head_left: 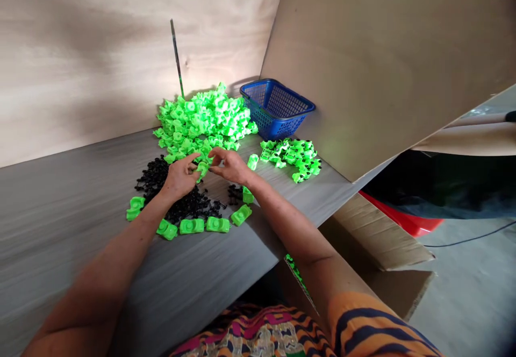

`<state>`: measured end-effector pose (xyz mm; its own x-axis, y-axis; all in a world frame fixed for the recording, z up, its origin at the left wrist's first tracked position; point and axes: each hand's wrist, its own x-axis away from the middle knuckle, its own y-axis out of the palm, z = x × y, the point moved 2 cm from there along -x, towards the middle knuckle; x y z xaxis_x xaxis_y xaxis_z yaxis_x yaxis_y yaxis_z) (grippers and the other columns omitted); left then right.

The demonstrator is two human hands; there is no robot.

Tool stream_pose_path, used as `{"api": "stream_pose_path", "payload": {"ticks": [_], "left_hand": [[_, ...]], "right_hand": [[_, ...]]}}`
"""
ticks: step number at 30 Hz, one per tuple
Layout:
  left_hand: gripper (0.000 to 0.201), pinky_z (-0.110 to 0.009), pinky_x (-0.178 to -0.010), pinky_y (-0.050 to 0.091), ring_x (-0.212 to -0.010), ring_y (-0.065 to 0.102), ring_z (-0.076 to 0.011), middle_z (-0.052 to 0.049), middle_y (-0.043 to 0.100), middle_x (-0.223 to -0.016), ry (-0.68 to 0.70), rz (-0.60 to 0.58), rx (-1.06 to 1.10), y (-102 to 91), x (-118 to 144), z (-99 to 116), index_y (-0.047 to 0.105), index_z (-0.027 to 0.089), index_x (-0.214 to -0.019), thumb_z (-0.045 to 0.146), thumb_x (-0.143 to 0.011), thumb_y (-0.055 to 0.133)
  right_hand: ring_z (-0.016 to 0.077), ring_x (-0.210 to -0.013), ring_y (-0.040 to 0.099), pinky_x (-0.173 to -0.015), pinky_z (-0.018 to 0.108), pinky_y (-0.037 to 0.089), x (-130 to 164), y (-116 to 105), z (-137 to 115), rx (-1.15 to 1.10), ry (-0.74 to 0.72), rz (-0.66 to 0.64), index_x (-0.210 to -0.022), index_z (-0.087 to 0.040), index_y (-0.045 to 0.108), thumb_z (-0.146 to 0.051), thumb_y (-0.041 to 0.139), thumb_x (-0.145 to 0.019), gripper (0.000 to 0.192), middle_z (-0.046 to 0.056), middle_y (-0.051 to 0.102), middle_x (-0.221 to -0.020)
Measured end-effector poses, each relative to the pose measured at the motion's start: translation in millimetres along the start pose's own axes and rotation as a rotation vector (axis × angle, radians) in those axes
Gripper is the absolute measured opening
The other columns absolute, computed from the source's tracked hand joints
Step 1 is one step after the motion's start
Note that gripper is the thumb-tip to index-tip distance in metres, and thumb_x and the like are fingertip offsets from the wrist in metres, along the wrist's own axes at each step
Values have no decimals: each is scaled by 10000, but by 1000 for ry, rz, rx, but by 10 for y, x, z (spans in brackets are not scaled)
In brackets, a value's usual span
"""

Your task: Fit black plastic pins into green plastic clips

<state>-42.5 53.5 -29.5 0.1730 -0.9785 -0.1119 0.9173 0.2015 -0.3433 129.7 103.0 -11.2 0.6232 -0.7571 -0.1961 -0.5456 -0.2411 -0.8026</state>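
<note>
My left hand (180,178) grips a bright green toy car body (201,171) between thumb and fingers, above the black pile. Just to its right, my right hand (231,166) has its fingers curled in towards the thumb, close to that car body; whatever they pinch is too small to make out. Under and left of my hands lies a heap of small black wheel axles (151,178). Several green car bodies (218,224) sit in a curved row along the near side of the heap. Behind my hands rises a large pile of green car bodies (201,118).
A blue plastic basket (278,126) stands at the back right. In front of it lie green cars with black wheels (296,155). A thin dark rod (176,58) rises behind the green pile. Wooden panels (100,50) border the table (72,195); cardboard boxes (374,233) stand below right.
</note>
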Motion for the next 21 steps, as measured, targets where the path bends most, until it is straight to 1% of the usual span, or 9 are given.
{"api": "stream_pose_path", "payload": {"ticks": [2, 5, 7, 10, 12, 15, 18, 21], "left_hand": [[572, -218, -523, 516, -513, 553, -106, 50, 632, -654, -71, 55, 63, -13, -12, 1, 739, 138, -1204, 137, -632, 713], [560, -250, -548, 579, -516, 526, -89, 77, 541, -611, -127, 118, 199, -16, -4, 34, 728, 106, -1205, 143, -646, 707], [534, -269, -575, 609, -551, 551, -96, 70, 538, -614, -145, 127, 286, -5, 11, 66, 732, 88, -1182, 138, -651, 705], [504, -294, -605, 639, -600, 597, -112, 43, 587, -659, -188, 124, 365, 28, 33, 95, 743, 80, -1141, 106, -640, 703], [503, -313, -637, 657, -602, 609, -109, 35, 608, -688, -212, 117, 388, 53, 44, 96, 745, 85, -1136, 78, -635, 700], [505, -330, -671, 672, -588, 613, -97, 39, 593, -685, -226, 101, 391, 76, 52, 85, 744, 84, -1141, 36, -642, 682], [527, -328, -666, 677, -586, 604, -86, 54, 558, -663, -227, 95, 395, 74, 51, 76, 727, 88, -1183, 16, -664, 673], [579, -311, -622, 672, -589, 622, -88, 41, 597, -712, -225, 90, 395, 62, 51, 77, 694, 104, -1251, 21, -678, 697]], "right_hand": [[204, -919, 642, -840, 308, 453, 63, -25, 16, 179, 72, -75, -1138, -173, 670, -153, 604, -862, 285, 63, 740, -971], [307, -1098, 631, -973, 436, 432, 142, -76, 1, 497, 157, -218, -1069, -163, 715, -101, 539, -877, 267, 161, 747, -1074], [347, -1168, 607, -1007, 489, 418, 162, -106, -16, 599, 185, -236, -1114, -146, 714, -94, 498, -894, 312, 206, 731, -1146], [345, -1178, 603, -1017, 493, 419, 140, -70, -8, 599, 176, -257, -1205, -158, 691, -109, 473, -915, 365, 194, 727, -1171], [329, -1162, 610, -1014, 477, 427, 106, 2, 10, 561, 147, -285, -1214, -175, 691, -116, 447, -936, 375, 171, 731, -1154], [319, -1183, 601, -1002, 441, 444, 53, 80, 22, 536, 106, -279, -1200, -163, 698, -129, 420, -963, 366, 179, 715, -1171], [316, -1175, 607, -987, 410, 464, 23, 46, 34, 545, 144, -237, -1205, -141, 687, -128, 414, -968, 362, 201, 699, -1191], [318, -1191, 604, -977, 396, 480, 4, -38, 79, 563, 226, -147, -1282, -127, 642, -109, 404, -960, 401, 214, 686, -1227]]}}
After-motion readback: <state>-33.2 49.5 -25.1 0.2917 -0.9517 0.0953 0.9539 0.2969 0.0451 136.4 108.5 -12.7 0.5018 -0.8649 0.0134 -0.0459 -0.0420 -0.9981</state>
